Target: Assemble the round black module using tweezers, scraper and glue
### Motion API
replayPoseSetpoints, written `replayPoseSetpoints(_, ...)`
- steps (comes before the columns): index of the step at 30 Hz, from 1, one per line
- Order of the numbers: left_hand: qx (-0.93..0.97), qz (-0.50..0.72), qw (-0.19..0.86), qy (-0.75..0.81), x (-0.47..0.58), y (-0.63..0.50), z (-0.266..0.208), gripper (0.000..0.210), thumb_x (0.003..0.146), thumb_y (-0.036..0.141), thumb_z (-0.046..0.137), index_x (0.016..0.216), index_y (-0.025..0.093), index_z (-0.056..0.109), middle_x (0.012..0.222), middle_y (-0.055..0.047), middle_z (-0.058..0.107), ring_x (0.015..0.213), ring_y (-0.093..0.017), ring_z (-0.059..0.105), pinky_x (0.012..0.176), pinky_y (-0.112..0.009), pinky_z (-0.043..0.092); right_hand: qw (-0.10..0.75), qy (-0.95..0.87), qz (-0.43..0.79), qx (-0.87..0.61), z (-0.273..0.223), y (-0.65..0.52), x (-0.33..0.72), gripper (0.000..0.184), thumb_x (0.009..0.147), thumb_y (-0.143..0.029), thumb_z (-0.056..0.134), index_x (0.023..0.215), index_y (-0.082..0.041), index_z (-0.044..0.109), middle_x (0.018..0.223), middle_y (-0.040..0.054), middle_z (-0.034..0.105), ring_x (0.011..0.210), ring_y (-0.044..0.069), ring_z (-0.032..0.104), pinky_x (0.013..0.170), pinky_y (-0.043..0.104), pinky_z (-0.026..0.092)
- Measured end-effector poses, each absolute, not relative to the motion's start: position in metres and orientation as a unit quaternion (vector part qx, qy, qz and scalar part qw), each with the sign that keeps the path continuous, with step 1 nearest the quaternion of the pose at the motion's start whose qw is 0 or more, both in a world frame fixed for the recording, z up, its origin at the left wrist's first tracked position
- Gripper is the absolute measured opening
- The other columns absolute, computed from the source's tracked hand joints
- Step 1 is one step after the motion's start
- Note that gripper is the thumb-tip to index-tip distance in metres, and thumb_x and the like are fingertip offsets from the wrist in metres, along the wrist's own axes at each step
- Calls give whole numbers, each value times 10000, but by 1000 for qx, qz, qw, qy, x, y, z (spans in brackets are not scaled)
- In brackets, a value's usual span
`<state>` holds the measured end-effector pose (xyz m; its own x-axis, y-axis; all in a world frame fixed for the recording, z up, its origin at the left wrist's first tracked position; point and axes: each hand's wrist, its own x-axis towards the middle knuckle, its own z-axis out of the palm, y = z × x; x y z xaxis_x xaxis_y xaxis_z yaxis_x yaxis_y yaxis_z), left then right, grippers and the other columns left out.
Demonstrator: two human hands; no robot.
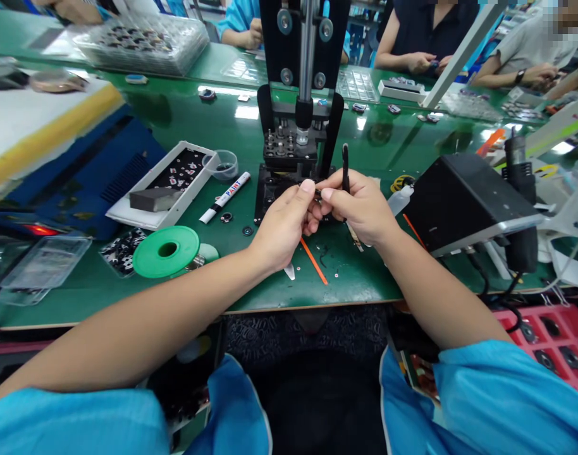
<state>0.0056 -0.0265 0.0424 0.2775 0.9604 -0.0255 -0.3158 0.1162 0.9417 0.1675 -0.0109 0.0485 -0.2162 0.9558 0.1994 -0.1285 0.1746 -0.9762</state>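
– On the green tabletop (pixel 369 272)?
– A black press (pixel 304 117), co-workers (pixel 431 31) beyond; a white tray (pixel 128 212) held tiny pieces (pixel 187 169).
– Left hand (pixel 282 227), right hand (pixel 362 205)?
– Together before the press, pinching a small dark part (pixel 318 194).

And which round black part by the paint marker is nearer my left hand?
The rightmost round black part, nearer your left hand; the other lies closer to the paint marker.

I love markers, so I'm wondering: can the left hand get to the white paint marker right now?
Probably yes: the paint marker lies uncovered to the left of the left hand, and nothing tall stands between. But that hand seems busy holding a small dark part.
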Motion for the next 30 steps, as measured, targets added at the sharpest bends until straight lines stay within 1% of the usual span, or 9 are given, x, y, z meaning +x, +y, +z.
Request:
replayPoseSetpoints(5, 457, 487, 661, 343, 5, -26, 39, 599, 999, 770, 750, 893, 196, 615, 830, -5, 619, 658, -95, 534, 572, -249, 408, 513, -575, 528, -358, 49, -10, 169, 189, 838, -307, 853, 922, -198, 724, 659, -46, 727, 571, 122, 682, 588, 262, 582)
replayPoseSetpoints(11, 464, 487, 662, 330, 4, -26, 37, 605, 979, 780, 765, 898, 197, 629, 845, -7, 618, 669, -97, 535, 572, -251, 408, 513, -585, 513, -364, 52, -12, 169, 171, 859, -323, 851, 870, -206, 727, 667, -33, 740, 584, 117, 669, 607, 265, 581)
replayPoseSetpoints(15, 460, 486, 662, 337, 5, -26, 38, 600, 998, 785, 735, 893, 206, 623, 833, -8, 626, 663, -101, 533, 568, -259, 397, 518, -577, 512, -371, 53, -12, 169, 138, 831, -299, 837, 886, -210, 746, 658, -44, 722, 570, 116, 644, 593, 268, 577)
replayPoseSetpoints(18, 458, 483, 664, 341, 6, -27, 41, 598, 1007, 781, 728, 882, 206, 617, 828, -7, 627, 657, -100, 529, 568, -260, 395, 516, -580, 505, -376, 52, -12, 170, 137, 848, -314, 831, 869, -219, 735, 643, -51, 703, 570, 115, 634, 599, 273, 579)
replayPoseSetpoints(22, 454, 479, 670, 340, 5, -28, 43, 613, 1011, 784, 724, 860, 200, 614, 827, -10, 629, 649, -94, 522, 572, -254, 403, 517, -588, 502, -368, 51, -12, 172, 83, 875, -278, 803, 900, -217, 753, 680, -41, 728, 607, 116, 660, 623, 271, 578)
replayPoseSetpoints(24, 456, 478, 672, 334, 5, -28, 42, 619, 1012, 789, 720, 861, 197, 617, 829, -11, 629, 650, -93, 523, 573, -249, 403, 521, -586, 503, -364, 51, -12, 172, 85, 885, -277, 801, 876, -218, 740, 673, -37, 729, 595, 113, 653, 618, 272, 569)
replayPoseSetpoints(27, 459, 479, 667, 338, 5, -27, 40, 616, 1013, 789, 718, 877, 195, 633, 843, -14, 638, 656, -93, 531, 577, -249, 405, 518, -587, 498, -372, 51, -13, 171, 146, 889, -310, 819, 836, -228, 711, 658, -37, 719, 583, 114, 638, 596, 270, 541)
replayPoseSetpoints(30, 457, 476, 668, 344, 5, -27, 40, 617, 1018, 796, 706, 882, 197, 639, 855, -18, 652, 657, -94, 536, 580, -254, 409, 511, -587, 492, -391, 51, -13, 172, 104, 871, -290, 818, 884, -229, 735, 664, -40, 714, 586, 115, 626, 553, 253, 478)
